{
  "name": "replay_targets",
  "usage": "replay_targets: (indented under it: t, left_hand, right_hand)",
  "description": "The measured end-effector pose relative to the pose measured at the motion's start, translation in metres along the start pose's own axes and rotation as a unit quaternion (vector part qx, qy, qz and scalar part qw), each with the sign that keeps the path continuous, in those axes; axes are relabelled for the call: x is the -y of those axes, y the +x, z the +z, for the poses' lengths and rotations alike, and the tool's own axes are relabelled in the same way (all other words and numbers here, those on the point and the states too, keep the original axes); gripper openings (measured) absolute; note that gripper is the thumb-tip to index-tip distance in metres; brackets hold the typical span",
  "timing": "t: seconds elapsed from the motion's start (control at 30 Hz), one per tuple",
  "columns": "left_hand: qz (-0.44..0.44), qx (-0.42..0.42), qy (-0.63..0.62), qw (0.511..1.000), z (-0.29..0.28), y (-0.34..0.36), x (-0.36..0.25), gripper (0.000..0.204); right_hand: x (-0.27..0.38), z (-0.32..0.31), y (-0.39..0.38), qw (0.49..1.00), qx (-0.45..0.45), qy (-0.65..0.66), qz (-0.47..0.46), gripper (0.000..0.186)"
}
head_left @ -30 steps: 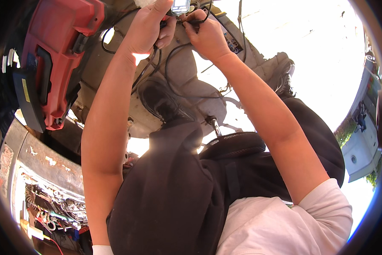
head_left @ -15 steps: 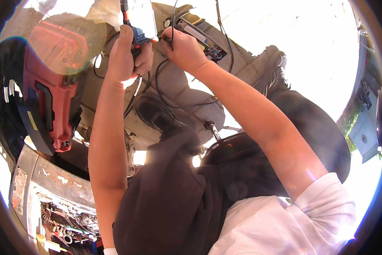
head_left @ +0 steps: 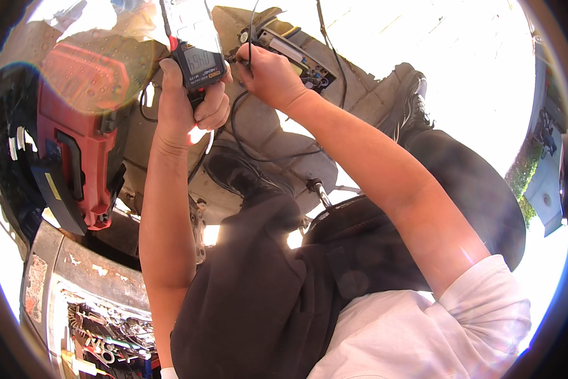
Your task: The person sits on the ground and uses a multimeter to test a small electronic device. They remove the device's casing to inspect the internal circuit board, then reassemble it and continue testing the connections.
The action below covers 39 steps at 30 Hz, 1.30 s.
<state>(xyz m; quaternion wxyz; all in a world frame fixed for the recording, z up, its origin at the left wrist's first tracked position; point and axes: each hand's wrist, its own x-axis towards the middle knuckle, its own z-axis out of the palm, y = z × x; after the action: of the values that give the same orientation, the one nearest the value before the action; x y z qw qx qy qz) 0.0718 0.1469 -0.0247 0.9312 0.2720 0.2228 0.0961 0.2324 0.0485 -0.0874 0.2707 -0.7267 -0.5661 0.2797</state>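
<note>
My left hand (head_left: 189, 107) is closed round a dark handheld meter (head_left: 199, 60), its display tilted into view and a red piece at its left side. Just to its right, my right hand (head_left: 268, 76) has its fingers pinched on a thin black lead (head_left: 251, 31) at the near left end of an open electronics unit (head_left: 315, 77) lying on the paving. The exact tip between those fingers is hidden. More black cable loops hang below both hands, over the paving.
A red plastic case (head_left: 85, 164) with black handle is at the left. Below it, a worn metal toolbox (head_left: 94, 265) holds jumbled tools (head_left: 107, 335). My shoes (head_left: 230, 170) rest on stained paving (head_left: 360, 76); a pale blue object (head_left: 543, 196) sits at the far right, beside greenery.
My left hand has moved left and down with the meter, whose display is now visible. My right hand has shifted left and a little down, staying pinched on the lead.
</note>
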Motion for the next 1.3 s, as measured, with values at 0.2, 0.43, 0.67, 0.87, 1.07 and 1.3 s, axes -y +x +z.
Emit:
replay_targets:
  t: [0.2, 0.43, 0.67, 0.87, 1.07, 1.3]
  left_hand:
    - [0.001, 0.001, -0.028, 1.000, -0.001, 0.000, 0.001, 0.100]
    - [0.019, -0.001, -0.037, 0.999, 0.001, 0.000, 0.001, 0.094]
    - [-0.003, -0.029, 0.000, 1.000, 0.004, -0.001, 0.002, 0.099]
    - [-0.015, -0.044, 0.034, 0.998, 0.011, 0.000, 0.005, 0.098]
    - [-0.015, -0.059, 0.077, 0.995, 0.020, -0.002, 0.005, 0.094]
    - [-0.039, -0.028, 0.072, 0.996, 0.031, 0.002, 0.003, 0.092]
  right_hand:
    - [0.000, 0.001, 0.000, 1.000, -0.001, -0.003, -0.003, 0.018]
    - [-0.003, 0.005, -0.001, 0.999, -0.010, 0.001, 0.031, 0.012]
    - [0.002, -0.005, 0.001, 0.998, -0.023, 0.046, 0.044, 0.013]
    - [0.002, -0.027, 0.001, 0.981, -0.024, 0.163, 0.105, 0.014]
    - [0.035, -0.072, 0.023, 0.898, -0.104, 0.413, 0.110, 0.020]
    - [0.078, -0.124, 0.046, 0.781, 0.116, 0.581, 0.197, 0.031]
